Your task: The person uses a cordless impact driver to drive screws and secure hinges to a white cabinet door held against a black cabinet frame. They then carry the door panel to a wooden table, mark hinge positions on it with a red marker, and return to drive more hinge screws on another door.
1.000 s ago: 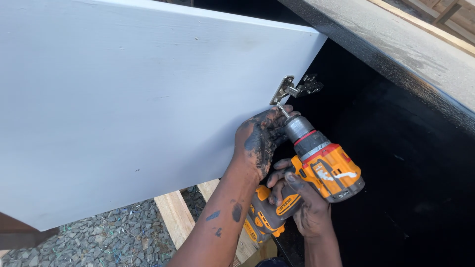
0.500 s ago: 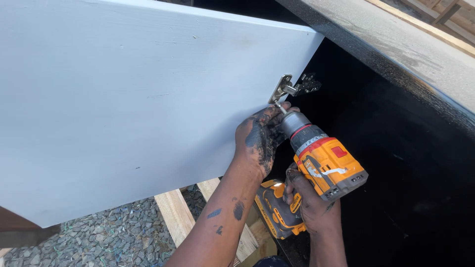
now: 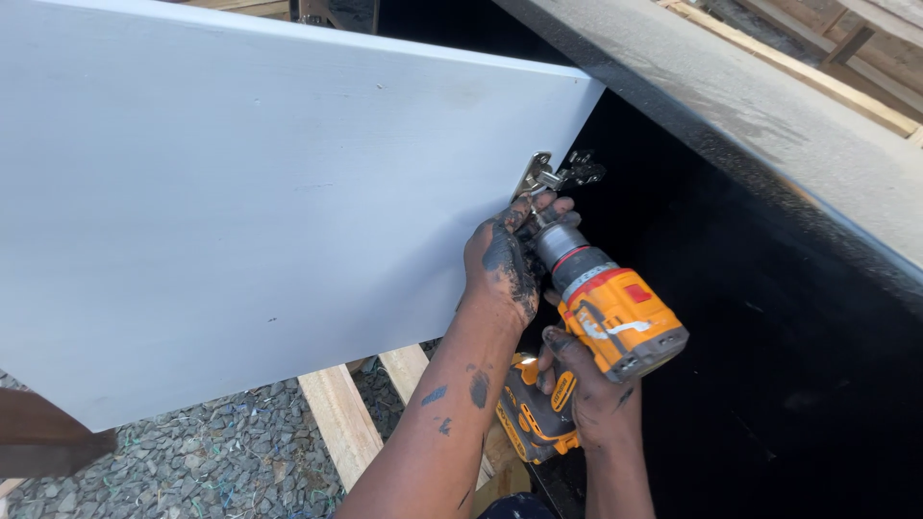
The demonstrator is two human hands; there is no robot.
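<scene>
Yellow drill (image 3: 615, 322) points up at the metal hinge (image 3: 550, 178) on the white door's (image 3: 269, 211) edge, so screw driving looks like the step now. Right hand (image 3: 586, 394) wraps shut around the grip. Left hand (image 3: 505, 264) curls around the drill's nose, maybe steadying the bit. Next needs a straight, steady push.

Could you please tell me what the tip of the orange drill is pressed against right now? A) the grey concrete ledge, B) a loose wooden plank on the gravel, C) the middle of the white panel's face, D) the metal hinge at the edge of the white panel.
D: the orange drill, gripped by the right hand, points its bit at the metal hinge on the white panel, while the left hand steadies beside it.
</scene>
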